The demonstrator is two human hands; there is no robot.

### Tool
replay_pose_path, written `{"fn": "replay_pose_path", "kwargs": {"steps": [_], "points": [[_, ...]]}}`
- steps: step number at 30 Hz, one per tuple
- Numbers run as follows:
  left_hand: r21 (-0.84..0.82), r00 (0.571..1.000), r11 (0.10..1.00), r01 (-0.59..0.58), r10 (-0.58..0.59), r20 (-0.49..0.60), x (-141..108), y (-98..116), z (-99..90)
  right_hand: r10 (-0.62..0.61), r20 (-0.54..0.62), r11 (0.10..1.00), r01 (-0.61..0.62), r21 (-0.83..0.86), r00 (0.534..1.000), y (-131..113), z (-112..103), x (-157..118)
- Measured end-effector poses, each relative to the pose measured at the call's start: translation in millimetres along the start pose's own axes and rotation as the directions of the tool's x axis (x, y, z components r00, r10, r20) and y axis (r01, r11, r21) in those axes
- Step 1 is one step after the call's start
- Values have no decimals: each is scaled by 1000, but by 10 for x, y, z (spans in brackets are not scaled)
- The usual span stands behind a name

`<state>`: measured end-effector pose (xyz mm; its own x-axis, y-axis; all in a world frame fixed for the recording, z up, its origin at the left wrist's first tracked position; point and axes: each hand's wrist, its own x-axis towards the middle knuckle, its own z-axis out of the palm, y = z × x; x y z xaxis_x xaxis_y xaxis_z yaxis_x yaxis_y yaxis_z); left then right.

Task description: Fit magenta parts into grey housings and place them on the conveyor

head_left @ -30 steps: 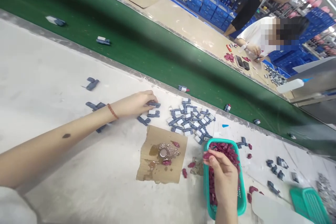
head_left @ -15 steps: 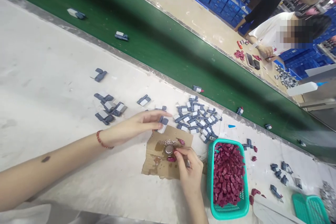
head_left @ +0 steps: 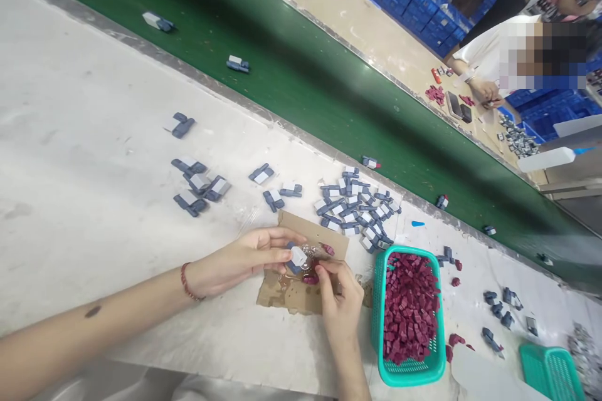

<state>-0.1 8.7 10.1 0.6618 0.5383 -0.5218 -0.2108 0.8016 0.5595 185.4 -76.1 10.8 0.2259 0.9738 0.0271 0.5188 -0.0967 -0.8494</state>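
Observation:
My left hand (head_left: 263, 254) pinches a small blue-and-white plastic part (head_left: 297, 258) between thumb and fingers, above a stained piece of cardboard (head_left: 291, 302). Close beside it, my right hand (head_left: 342, 294) has thumb and forefinger pressed together on what looks like a small maroon piece, mostly covered by the fingertips. Another maroon piece (head_left: 328, 249) lies on the cardboard, amid wet, shiny residue. The round metal cap on the cardboard is largely hidden behind the held part. Beyond the cardboard spreads a heap of similar blue-and-white parts (head_left: 350, 208).
A teal basket (head_left: 411, 377) full of maroon pieces stands right of my right hand. Several loose parts (head_left: 200, 183) lie at left. A green conveyor belt (head_left: 301, 91) carrying parts crosses behind. A person (head_left: 489, 56) works across it. Another teal basket (head_left: 540, 366) sits at lower right.
My left hand has come down toward the right hand, bringing the blue-and-white part over the metal cap. My right hand stays over the cardboard. The view has shifted slightly.

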Motion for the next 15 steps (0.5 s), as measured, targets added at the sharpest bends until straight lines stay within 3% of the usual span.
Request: {"fn": "replay_pose_path", "kwargs": {"steps": [3, 6, 9, 15], "points": [[30, 999, 999, -21, 22, -30, 11, -61, 7, 177, -68, 971, -163, 174, 982, -29, 13, -5], [61, 996, 996, -62, 65, -61, 22, -124, 25, 325, -92, 867, -258, 426, 941, -119, 47, 5], [95, 986, 986, -136, 144, -82, 21, -162, 44, 360, -75, 805, -269, 529, 930, -235, 89, 22], [134, 972, 968, -212, 223, -76, -11, -157, 64, 368, -11, 772, -299, 560, 930, -357, 148, 45]]}}
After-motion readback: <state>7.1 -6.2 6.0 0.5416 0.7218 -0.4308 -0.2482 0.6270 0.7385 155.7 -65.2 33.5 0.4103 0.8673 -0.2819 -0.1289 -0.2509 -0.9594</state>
